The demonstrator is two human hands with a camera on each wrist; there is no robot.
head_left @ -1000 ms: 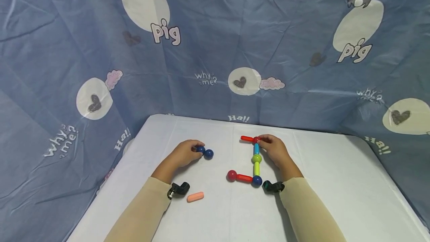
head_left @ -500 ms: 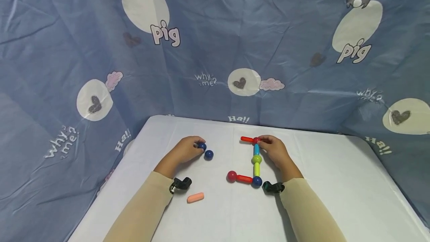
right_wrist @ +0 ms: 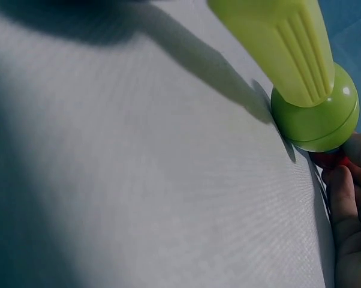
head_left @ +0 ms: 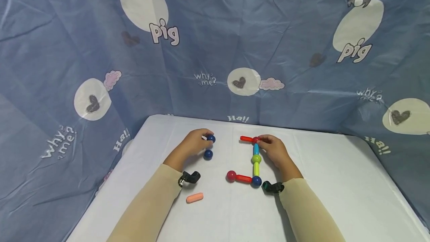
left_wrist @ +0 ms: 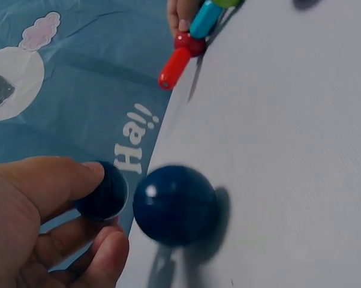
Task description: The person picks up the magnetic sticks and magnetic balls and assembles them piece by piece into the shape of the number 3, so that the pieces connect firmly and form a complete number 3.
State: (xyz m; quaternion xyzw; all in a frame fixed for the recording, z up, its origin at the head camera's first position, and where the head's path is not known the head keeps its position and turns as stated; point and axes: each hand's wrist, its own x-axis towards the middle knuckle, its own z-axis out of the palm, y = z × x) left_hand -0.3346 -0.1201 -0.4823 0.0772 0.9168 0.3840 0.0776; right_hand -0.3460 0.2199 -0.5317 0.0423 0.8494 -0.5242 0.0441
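Note:
My left hand [head_left: 195,143] pinches a dark blue ball [left_wrist: 104,195] between thumb and fingers. A second blue ball [head_left: 208,154] rests on the table just nearer to me, apart from the held one. At the right, my right hand [head_left: 273,148] holds the red ball [head_left: 256,140] at the far corner of a joined chain. From that corner a red rod [head_left: 246,138] points left and a blue rod [head_left: 256,149] runs toward me. A green ball [right_wrist: 318,114], a yellow-green rod [head_left: 256,169], another blue ball [head_left: 256,181], a red rod [head_left: 243,179] and a crimson ball [head_left: 231,176] follow.
A loose orange-pink rod [head_left: 195,197] lies near my left forearm. White cloth covers the table [head_left: 336,182]. Behind it hangs a blue printed curtain [head_left: 285,40], meeting the table's far edge.
My left hand has carried its blue ball away from the other blue ball, to the right and farther back. The right hand and the chain stay in place.

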